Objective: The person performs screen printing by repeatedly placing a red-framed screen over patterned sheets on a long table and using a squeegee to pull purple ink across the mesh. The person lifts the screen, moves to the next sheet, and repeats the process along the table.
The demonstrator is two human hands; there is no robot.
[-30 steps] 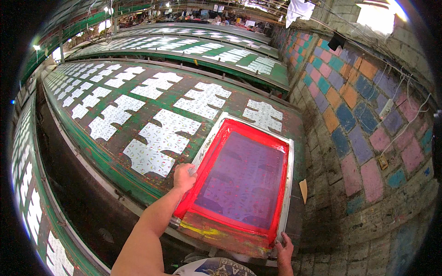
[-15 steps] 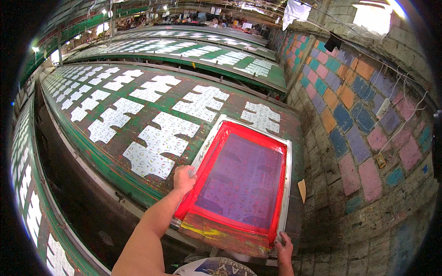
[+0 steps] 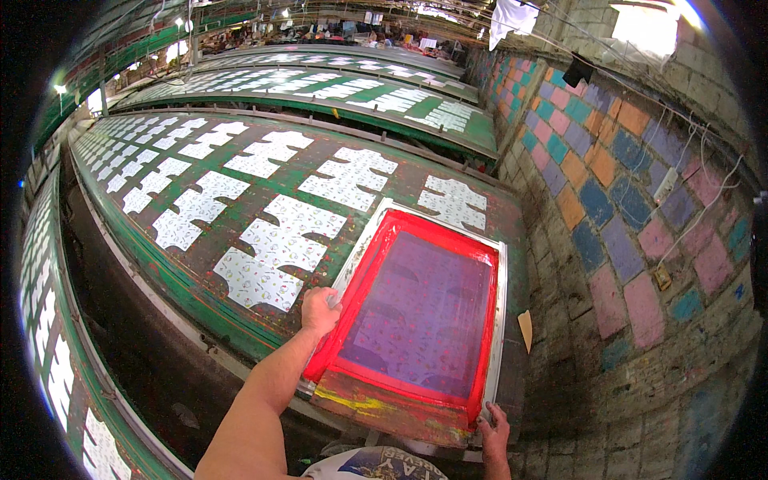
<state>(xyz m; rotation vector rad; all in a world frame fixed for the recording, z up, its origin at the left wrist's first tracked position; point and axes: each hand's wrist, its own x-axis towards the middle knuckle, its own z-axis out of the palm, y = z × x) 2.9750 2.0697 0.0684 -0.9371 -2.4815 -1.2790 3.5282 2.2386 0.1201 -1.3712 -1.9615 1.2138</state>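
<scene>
A screen printing frame lies on the near end of a long green table, its purple mesh bordered in red. Printed white fabric pieces show faintly through the mesh. My left hand is closed round the frame's left edge, about halfway along. At the near right corner my right hand grips the frame with its fingers bent over the edge. A brown strip with yellow smears runs along the frame's near end. Just left of the frame lies a white fabric piece printed with small figures.
Rows of cut white fabric pieces cover the long table. Further tables with similar pieces stand beyond it, and another is at the left. A block wall with coloured patches and hanging cables rises close on the right.
</scene>
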